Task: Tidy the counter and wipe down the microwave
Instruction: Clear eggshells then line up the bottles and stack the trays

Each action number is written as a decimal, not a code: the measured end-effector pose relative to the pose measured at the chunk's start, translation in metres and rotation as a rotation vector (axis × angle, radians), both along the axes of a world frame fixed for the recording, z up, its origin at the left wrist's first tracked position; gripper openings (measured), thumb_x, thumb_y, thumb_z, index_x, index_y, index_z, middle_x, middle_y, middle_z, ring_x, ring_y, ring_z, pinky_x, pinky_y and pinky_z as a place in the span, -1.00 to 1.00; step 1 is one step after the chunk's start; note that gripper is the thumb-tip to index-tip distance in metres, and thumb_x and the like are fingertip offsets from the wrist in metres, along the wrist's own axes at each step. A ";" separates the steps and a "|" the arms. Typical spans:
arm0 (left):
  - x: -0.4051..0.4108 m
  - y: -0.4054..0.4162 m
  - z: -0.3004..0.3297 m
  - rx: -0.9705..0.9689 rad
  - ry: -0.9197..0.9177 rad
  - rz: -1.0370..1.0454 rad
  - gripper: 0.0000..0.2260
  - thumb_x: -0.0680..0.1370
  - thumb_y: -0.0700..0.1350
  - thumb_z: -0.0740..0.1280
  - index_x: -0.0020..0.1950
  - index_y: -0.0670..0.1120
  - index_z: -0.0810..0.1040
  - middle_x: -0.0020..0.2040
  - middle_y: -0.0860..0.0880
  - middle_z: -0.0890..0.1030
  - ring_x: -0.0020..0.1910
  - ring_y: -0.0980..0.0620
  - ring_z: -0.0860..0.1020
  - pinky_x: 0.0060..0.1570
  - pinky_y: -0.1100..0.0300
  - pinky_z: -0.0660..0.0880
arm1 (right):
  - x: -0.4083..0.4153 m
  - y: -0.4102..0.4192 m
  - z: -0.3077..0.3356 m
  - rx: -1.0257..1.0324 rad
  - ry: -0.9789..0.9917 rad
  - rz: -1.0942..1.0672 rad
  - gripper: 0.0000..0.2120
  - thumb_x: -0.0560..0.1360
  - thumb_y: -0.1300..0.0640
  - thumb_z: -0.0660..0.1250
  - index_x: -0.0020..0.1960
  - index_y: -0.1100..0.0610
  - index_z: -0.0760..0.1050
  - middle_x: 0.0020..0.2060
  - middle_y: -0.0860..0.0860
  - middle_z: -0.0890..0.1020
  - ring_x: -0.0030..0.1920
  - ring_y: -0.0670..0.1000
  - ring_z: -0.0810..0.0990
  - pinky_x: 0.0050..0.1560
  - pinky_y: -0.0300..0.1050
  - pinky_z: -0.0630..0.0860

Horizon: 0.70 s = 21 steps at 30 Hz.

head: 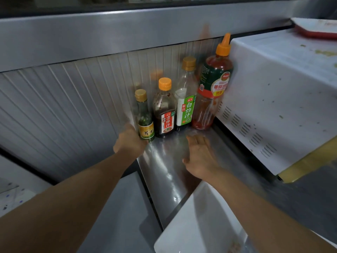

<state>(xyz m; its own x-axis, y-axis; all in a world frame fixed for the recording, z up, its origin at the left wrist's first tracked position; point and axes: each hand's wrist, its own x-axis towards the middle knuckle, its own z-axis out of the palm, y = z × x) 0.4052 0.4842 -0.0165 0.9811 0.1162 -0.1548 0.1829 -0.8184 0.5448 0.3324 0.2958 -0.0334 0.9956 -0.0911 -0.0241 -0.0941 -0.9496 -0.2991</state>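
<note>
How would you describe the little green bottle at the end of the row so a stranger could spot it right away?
Start at the big white microwave on the right of the steel counter; four bottles stand in a row against the ribbed wall beside it. The small green glass bottle is farthest from the microwave, where the left hand touches it. It is the shortest, with a gold cap and yellow label.

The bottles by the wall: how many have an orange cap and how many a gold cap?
Orange cap: 2, the dark sauce bottle and the red sauce bottle.
Gold cap: 2, the small green bottle and the clear tall bottle.
Total: 4 bottles.
</note>
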 end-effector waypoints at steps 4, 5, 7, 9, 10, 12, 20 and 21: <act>-0.028 0.003 0.010 0.167 0.127 -0.180 -0.44 0.45 0.03 0.42 0.33 -0.12 0.28 0.24 -0.14 0.46 0.20 -0.14 0.48 0.13 -0.02 0.48 | -0.019 0.002 0.018 -0.042 0.027 0.005 -0.29 0.44 0.07 0.39 0.47 0.11 0.11 0.40 0.10 0.26 0.41 0.16 0.18 0.40 0.02 0.20; -0.035 0.002 0.014 0.176 0.136 -0.232 -0.43 0.45 0.02 0.42 0.36 -0.12 0.27 0.27 -0.14 0.44 0.23 -0.14 0.46 0.17 -0.03 0.47 | -0.026 0.003 0.023 -0.047 0.031 0.004 -0.29 0.44 0.07 0.38 0.47 0.11 0.11 0.40 0.09 0.26 0.41 0.15 0.19 0.39 0.02 0.20; -0.050 -0.001 0.021 0.196 0.129 -0.321 -0.41 0.46 0.02 0.40 0.39 -0.12 0.25 0.30 -0.15 0.41 0.25 -0.14 0.45 0.20 -0.05 0.46 | -0.041 0.003 0.033 -0.052 0.048 -0.001 -0.28 0.45 0.05 0.36 0.48 0.11 0.08 0.40 0.09 0.25 0.40 0.14 0.18 0.40 0.01 0.20; -0.066 -0.006 0.031 0.210 0.125 -0.373 -0.42 0.47 0.03 0.39 0.40 -0.11 0.25 0.28 -0.14 0.41 0.23 -0.13 0.46 0.17 -0.05 0.47 | -0.058 0.003 0.043 -0.065 0.054 -0.012 -0.30 0.46 0.04 0.35 0.48 0.13 0.09 0.39 0.09 0.26 0.39 0.13 0.20 0.39 -0.02 0.21; -0.074 -0.008 0.035 0.206 0.136 -0.388 -0.42 0.48 0.03 0.38 0.40 -0.10 0.24 0.28 -0.13 0.41 0.23 -0.13 0.46 0.16 -0.05 0.48 | -0.067 0.003 0.047 -0.071 0.056 -0.024 -0.31 0.46 0.03 0.35 0.47 0.13 0.11 0.39 0.09 0.27 0.39 0.14 0.20 0.38 -0.02 0.22; -0.091 -0.013 0.044 0.191 0.152 -0.426 -0.39 0.48 0.04 0.38 0.43 -0.09 0.21 0.30 -0.12 0.39 0.25 -0.13 0.45 0.17 -0.05 0.47 | -0.086 0.002 0.055 -0.071 0.059 -0.054 -0.32 0.46 0.02 0.35 0.46 0.13 0.12 0.39 0.10 0.27 0.40 0.13 0.20 0.38 -0.01 0.23; -0.159 -0.042 0.064 0.135 0.140 -0.634 -0.46 0.47 0.03 0.38 0.35 -0.12 0.28 0.28 -0.14 0.41 0.24 -0.14 0.45 0.20 -0.03 0.44 | -0.168 -0.018 0.079 -0.069 0.073 -0.220 -0.36 0.47 -0.05 0.32 0.42 0.15 0.15 0.35 0.10 0.30 0.37 0.11 0.24 0.38 -0.04 0.19; -0.167 -0.047 0.064 0.138 0.144 -0.658 -0.45 0.48 0.05 0.38 0.37 -0.13 0.27 0.30 -0.14 0.41 0.25 -0.14 0.44 0.21 -0.03 0.43 | -0.178 -0.022 0.081 -0.064 0.074 -0.246 -0.37 0.47 -0.05 0.32 0.41 0.15 0.16 0.35 0.10 0.31 0.37 0.11 0.24 0.38 -0.04 0.19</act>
